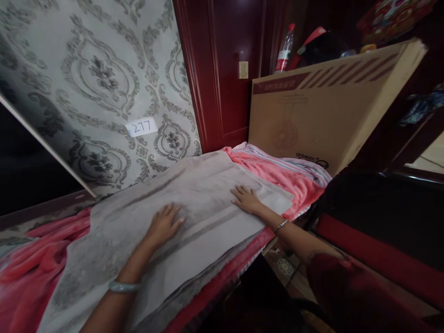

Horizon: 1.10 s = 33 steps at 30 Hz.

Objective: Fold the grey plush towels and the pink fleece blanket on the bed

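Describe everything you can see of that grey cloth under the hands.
The grey cloth is pale, with darker smudges and stripe-like bands, and looks softly napped in places. It lies spread mostly flat over pink fabric that shows at both ends and along the near edge. The left hand and right hand rest palm down on it. Its far side runs along the patterned wall; whether they touch is unclear.

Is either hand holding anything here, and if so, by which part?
Nothing is held: the left hand and right hand lie flat, open, on the grey cloth.
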Motion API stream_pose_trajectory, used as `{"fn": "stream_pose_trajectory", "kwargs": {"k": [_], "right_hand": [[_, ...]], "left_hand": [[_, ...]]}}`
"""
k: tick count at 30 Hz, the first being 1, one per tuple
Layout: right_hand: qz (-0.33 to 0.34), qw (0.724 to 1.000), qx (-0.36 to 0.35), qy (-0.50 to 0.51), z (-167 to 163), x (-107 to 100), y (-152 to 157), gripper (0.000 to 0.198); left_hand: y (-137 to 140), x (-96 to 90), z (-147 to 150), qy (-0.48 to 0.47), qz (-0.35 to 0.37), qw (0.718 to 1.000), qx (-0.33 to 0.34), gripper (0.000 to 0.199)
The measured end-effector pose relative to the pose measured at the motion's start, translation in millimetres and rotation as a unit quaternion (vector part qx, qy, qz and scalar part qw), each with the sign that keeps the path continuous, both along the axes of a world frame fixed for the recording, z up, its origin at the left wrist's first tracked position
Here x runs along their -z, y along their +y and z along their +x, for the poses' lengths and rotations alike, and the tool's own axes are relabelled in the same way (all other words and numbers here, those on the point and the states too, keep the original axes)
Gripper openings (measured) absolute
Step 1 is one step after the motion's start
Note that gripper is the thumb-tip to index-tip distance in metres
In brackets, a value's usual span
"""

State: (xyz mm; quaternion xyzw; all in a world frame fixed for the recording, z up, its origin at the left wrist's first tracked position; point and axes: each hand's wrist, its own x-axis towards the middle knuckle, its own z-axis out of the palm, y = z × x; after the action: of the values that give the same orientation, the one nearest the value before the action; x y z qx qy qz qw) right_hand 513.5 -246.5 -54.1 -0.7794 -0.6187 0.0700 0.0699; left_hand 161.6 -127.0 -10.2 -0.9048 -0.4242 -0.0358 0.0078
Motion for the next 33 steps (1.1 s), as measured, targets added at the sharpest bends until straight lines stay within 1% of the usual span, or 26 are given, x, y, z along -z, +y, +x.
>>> {"fn": "stream_pose_trajectory", "kwargs": {"k": [2, 4, 7, 9, 11, 12, 15, 17, 19, 22, 27, 33], "right_hand": [[0.006, 1.0, -0.015, -0.006, 11.2, 1.2, 4.5, 0.067], [0.005, 1.0, -0.003, -0.011, 31.7, 2.4, 6.3, 0.065], [-0.007, 0.998, 0.063, -0.018, 65.4, 0.7, 9.1, 0.063], [-0.005, 0.995, 0.102, -0.024, 79.4, -3.5, 15.1, 0.062], [0.012, 0.993, 0.114, -0.031, 82.0, -7.9, 25.9, 0.062], [0.024, 0.993, 0.109, -0.033, 79.3, -9.2, 32.6, 0.063], [0.043, 0.997, 0.053, -0.025, 64.0, -7.9, 54.3, 0.065], [0.039, 0.999, 0.016, -0.013, 56.2, -3.6, 67.4, 0.064], [0.03, 1.0, 0.001, -0.003, 55.9, 0.6, 78.7, 0.064], [0.024, 1.0, 0.003, 0.005, 67.4, 3.5, 93.3, 0.063], [0.015, 1.0, 0.024, 0.011, 91.1, 1.8, 113.8, 0.064], [0.01, 0.998, 0.057, 0.019, 103.1, -1.0, 127.3, 0.065]], "left_hand": [[-12.0, 7.7, 28.3, 0.036, -0.026, 0.999, 0.013, 0.065], [-23.1, 17.8, 42.3, 0.041, -0.004, 0.999, 0.012, 0.066], [-31.4, 31.3, 44.4, 0.025, 0.039, 0.999, 0.005, 0.065], [-30.9, 36.2, 41.4, 0.021, 0.039, 0.999, 0.004, 0.064], [-28.2, 38.4, 38.9, 0.014, 0.039, 0.999, 0.005, 0.063], [-26.7, 39.1, 38.1, 0.007, 0.04, 0.999, 0.007, 0.063], [-23.4, 41.7, 36.5, -0.014, 0.04, 0.999, 0.013, 0.062], [-22.1, 44.0, 35.3, -0.025, 0.04, 0.999, 0.014, 0.061], [-20.9, 46.3, 34.0, -0.031, 0.043, 0.998, 0.015, 0.061], [-18.7, 49.0, 32.0, -0.034, 0.046, 0.998, 0.021, 0.061], [-14.8, 52.7, 30.2, -0.036, 0.051, 0.998, 0.021, 0.06], [-13.8, 55.5, 29.2, -0.025, 0.044, 0.999, 0.017, 0.063]]}}
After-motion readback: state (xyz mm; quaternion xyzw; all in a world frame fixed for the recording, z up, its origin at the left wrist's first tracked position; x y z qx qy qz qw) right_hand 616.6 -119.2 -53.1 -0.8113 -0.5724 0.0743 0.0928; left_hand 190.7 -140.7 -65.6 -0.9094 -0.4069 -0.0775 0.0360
